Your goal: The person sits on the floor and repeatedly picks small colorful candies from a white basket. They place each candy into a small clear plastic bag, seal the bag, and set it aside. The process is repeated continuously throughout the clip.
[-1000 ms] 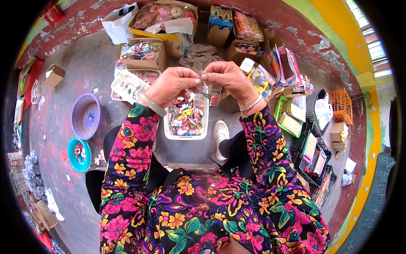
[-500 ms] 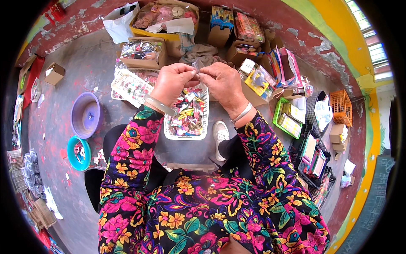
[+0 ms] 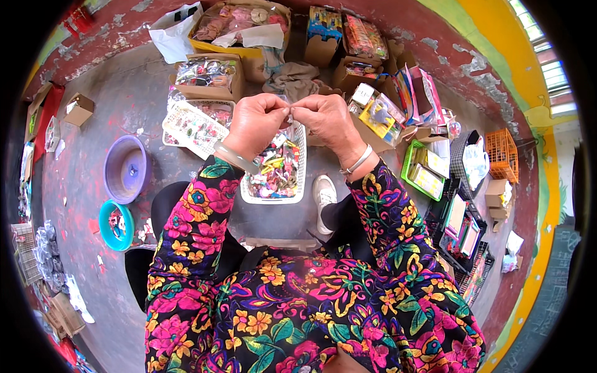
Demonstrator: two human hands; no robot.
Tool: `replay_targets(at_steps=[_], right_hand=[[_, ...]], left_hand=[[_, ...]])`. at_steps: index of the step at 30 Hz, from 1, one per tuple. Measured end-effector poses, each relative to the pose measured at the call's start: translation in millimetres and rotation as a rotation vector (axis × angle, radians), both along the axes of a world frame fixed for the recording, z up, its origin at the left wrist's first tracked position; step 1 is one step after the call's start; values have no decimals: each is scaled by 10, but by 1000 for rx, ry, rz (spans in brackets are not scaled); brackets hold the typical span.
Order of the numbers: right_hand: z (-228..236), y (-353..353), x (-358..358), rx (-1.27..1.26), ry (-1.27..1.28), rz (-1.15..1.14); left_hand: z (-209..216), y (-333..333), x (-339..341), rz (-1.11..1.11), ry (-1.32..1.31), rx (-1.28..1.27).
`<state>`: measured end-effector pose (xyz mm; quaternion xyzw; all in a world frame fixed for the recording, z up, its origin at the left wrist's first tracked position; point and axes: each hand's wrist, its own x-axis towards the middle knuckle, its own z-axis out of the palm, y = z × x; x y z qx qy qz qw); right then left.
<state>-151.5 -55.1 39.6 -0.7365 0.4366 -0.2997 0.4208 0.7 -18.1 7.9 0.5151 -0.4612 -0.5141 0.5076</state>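
Note:
My left hand (image 3: 254, 125) and my right hand (image 3: 331, 127) meet fingertip to fingertip in front of me. Both are closed in a pinch on a small clear plastic bag (image 3: 288, 118), mostly hidden behind the fingers; whether anything is inside it I cannot make out. Beneath them on the floor stands a white plastic basket (image 3: 273, 201), full of small colourful trinkets (image 3: 278, 166). A second, shallower white basket (image 3: 189, 127) with small pieces in it lies tilted to the left of my left hand.
Farther off are an open carton of packaged goods (image 3: 211, 92) and a yellow-sided box (image 3: 252, 59). At left sit a purple basin (image 3: 127, 169) and a turquoise bowl (image 3: 116, 225). On the right are a green tray (image 3: 411, 163), black crates (image 3: 449, 239) and an orange crate (image 3: 501, 155).
The fingertips have shifted slightly, and the right hand has turned a little and moved down. The clear bag that showed above the fingers is now mostly hidden.

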Motion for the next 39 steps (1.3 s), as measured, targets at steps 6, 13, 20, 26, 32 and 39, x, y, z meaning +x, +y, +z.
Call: replay_targets(at_steps=[6,13,20,26,32,39], right_hand=[[-85,0,3,-68,47,49],[-36,34,38,-242,46,-26],[-33,15,53,26,-145,-77],[-21,57,107,-478,93,-103],[-34,52,80,-437,118,-115],[-27,106,114,-674,234,-124]], left_hand=[[16,35,10,8,-539,-223],[57,50,21,-21,-468,-307],[78,57,19,-23,-115,-172],[-9,0,26,-17,-147,-71],[-13,-17,22,-53,-154,-118],[-24,-8,-25,-37,14,-45]])
